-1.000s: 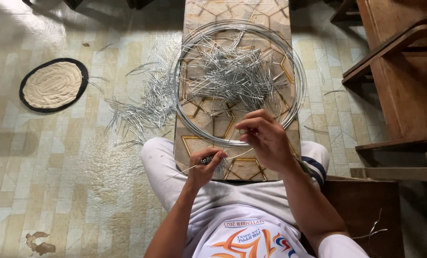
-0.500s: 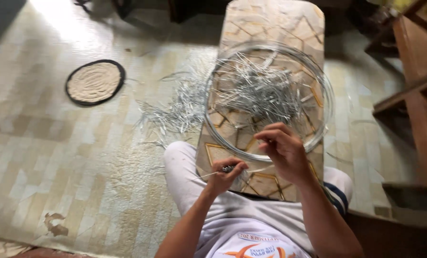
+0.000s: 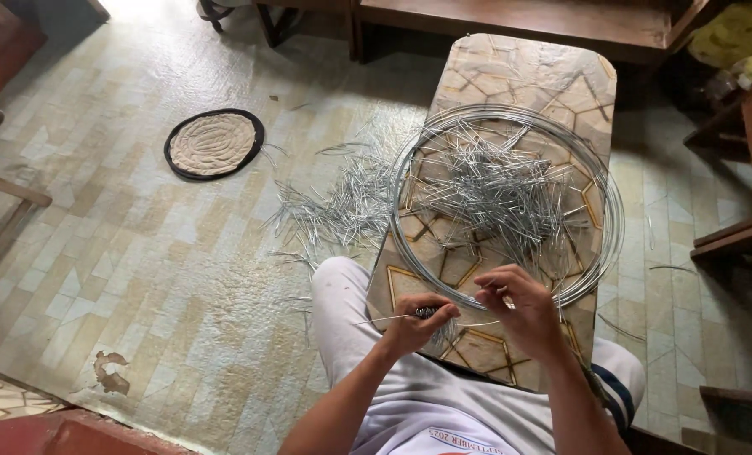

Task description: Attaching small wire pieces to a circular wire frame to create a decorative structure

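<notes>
Left hand [image 3: 416,322] was clamped on a thin wire piece [image 3: 384,318], pointing leftward, lengthwise level; right hand [image 3: 519,307] pinched the wire coil [image 3: 612,211] near the board's [image 3: 519,63] near edge.

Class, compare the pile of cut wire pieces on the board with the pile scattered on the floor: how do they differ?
The board pile lies inside the wire coil on the patterned board; the floor pile lies outside it, on the tiles left of the board. The board pile is denser and heaped; the floor pile is thinner and spread out, with strays. Both are short, silvery, straight wire pieces.
</notes>
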